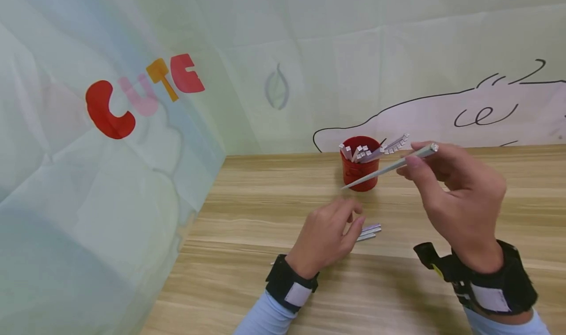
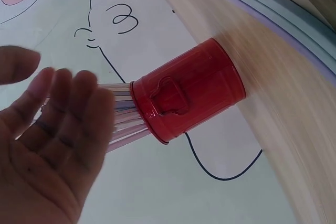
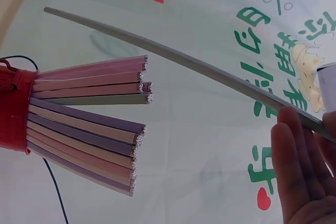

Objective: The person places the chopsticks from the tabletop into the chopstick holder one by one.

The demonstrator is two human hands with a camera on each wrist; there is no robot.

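Observation:
My right hand pinches a silvery-green chopstick near its thick end, its thin tip slanting down to the left in front of a small red bucket. Several pastel chopsticks stand in the bucket, patterned ends up, fanned into two groups. Lower down, my left hand hovers over the table with loosely bent fingers and holds nothing. A few more chopsticks lie beside and partly behind it. In the left wrist view, fingers pass in front of the bucketed chopsticks without gripping them.
The wood-grain table meets a printed cloth backdrop just behind the bucket. Another cloth with coloured letters borders the left side. Each wrist wears a black strap.

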